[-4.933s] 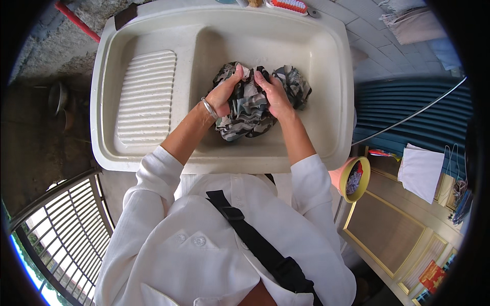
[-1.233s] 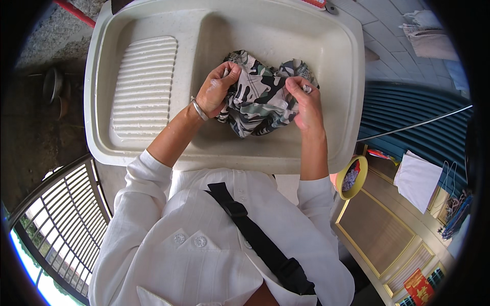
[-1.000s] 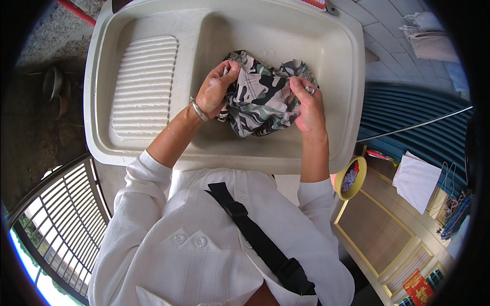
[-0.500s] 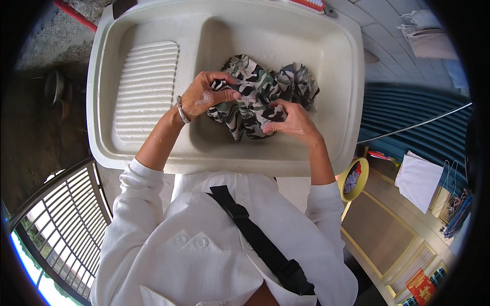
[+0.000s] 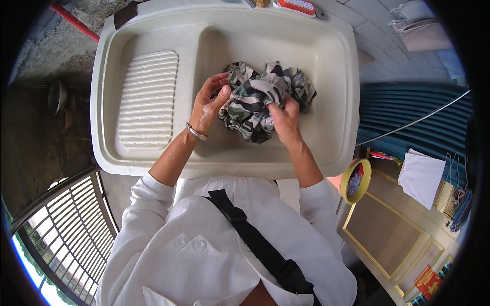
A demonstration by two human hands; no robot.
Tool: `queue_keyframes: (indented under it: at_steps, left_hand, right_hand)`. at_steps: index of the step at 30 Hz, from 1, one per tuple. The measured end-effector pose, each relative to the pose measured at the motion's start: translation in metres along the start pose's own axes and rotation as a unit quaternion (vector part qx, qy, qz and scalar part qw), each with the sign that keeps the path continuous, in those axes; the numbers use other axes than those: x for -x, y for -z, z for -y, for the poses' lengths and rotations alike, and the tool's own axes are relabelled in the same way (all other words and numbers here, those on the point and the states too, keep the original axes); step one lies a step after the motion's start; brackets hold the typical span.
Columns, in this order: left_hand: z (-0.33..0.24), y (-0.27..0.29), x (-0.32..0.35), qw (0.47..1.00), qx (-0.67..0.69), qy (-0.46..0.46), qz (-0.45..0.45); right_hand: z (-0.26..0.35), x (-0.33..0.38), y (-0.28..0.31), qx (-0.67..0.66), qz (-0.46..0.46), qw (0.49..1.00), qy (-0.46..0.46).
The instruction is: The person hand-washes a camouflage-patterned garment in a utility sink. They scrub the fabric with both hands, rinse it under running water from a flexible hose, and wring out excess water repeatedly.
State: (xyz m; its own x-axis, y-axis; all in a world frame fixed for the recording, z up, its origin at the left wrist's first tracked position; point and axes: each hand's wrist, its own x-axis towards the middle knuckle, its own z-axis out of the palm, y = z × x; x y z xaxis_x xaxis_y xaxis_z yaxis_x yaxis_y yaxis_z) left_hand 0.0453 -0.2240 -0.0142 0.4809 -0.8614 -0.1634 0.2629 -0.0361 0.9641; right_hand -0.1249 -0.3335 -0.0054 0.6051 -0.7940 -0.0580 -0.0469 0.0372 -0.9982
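Note:
A bunched camouflage garment (image 5: 250, 109) in green, black, white and grey lies in the deep basin of a cream laundry sink (image 5: 334, 122). At its left side is my left hand (image 5: 208, 106), open, thumb and fingers apart, with a little foam on its back and a silver bangle on the wrist. The fingertips are close to the cloth; whether they touch it I cannot tell. My right hand (image 5: 287, 120) is closed on the garment's right part, gathering a fold between thumb and fingers. Part of the cloth hides behind that hand.
A ribbed washboard (image 5: 148, 99) fills the sink's left side. On the far rim sits a red-and-white scrubbing brush (image 5: 297, 6). A yellow bucket (image 5: 363, 189) with cloth inside stands right of the sink. White cloth (image 5: 421, 176) hangs farther right. A barred window (image 5: 71, 229) is at lower left.
My left hand has let go of the garment and opened. My right hand has taken a fold and lifted it toward the middle, bunching the cloth tighter. The view has shifted slightly.

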Motion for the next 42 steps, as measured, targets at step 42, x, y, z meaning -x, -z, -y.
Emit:
queue_keyframes:
  at_steps: [42]
  left_hand:
    - [-0.005,0.204,-0.016,0.772,-0.626,-0.093,-0.055]
  right_hand:
    - [-0.023,-0.032,-0.193,0.491,0.229,0.839,0.05]
